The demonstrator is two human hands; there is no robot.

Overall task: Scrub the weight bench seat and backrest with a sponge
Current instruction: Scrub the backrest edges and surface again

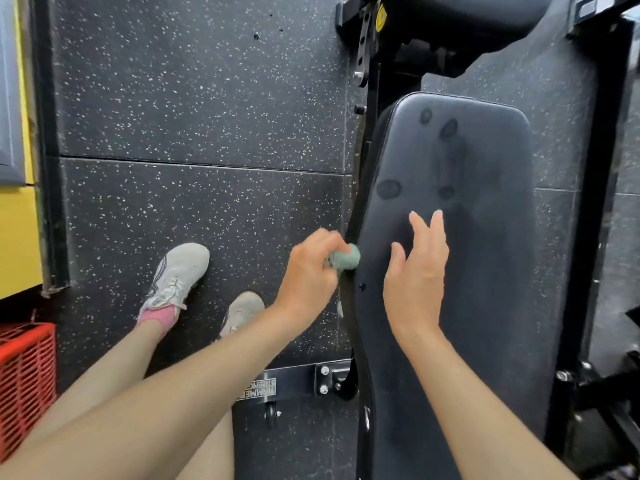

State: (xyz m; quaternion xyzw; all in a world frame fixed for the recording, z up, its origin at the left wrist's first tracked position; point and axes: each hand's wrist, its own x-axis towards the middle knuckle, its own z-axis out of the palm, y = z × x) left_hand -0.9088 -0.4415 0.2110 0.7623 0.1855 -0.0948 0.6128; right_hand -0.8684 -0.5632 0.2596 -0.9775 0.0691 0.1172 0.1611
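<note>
Down through the head camera we look along the black backrest (485, 258), which runs up the right half of the view. Beyond its far end a second black pad, the seat (460, 19), shows at the top edge. Dark wet blotches (389, 188) mark the far half of the backrest.

Our left hand (311, 268) has its fingers curled round a green sponge (349, 258). The sponge sits right at the left edge of the backrest, about halfway along it. The hand and sponge are slightly blurred, so we cannot tell how hard the sponge bears on the edge. Our right hand (415, 271) is wide, fingers straight and spread, and holds nothing. It lies over the backrest just beside the sponge, and we cannot tell whether it touches the pad.

Left of the bench is speckled rubber floor (190, 116), with two pale shoes (180, 271) on it. A red basket (24, 375) stands at the lower left. A bolted frame foot (301, 379) juts out near the bottom.
</note>
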